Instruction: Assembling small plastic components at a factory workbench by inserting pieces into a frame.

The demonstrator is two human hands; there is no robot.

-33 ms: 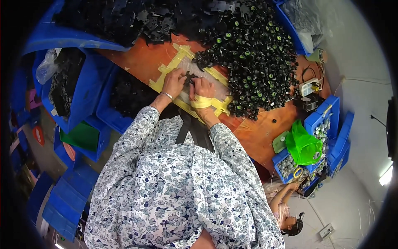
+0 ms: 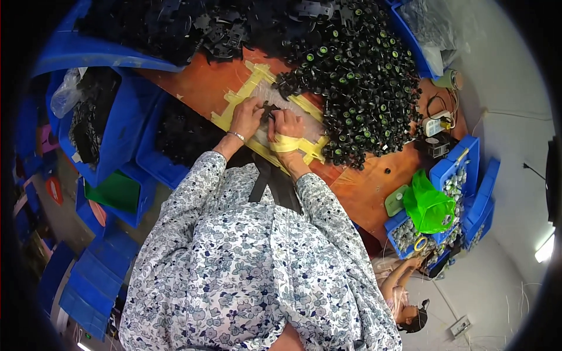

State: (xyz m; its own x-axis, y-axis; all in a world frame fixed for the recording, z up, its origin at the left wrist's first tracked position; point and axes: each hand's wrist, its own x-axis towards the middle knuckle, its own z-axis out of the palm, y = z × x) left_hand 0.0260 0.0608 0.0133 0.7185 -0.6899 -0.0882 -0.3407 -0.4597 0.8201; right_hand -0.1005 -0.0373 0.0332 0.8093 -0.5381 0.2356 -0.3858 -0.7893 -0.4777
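A small black plastic part sits between my two hands, above a work area edged with yellow tape on the table. My left hand is closed, its thumb and fingers pinching the part from the left side. Curled into a fist, my right hand meets the part from the right. A dark end shows beside its thumb, but what it grips is mostly hidden. Yellow tape is wrapped around the right hand near the wrist.
A large pile of black round pieces, some with green centres, covers the table's right. Flat black parts lie at the back. Blue bins stand left. A green bag rests on blue trays at right, near another person.
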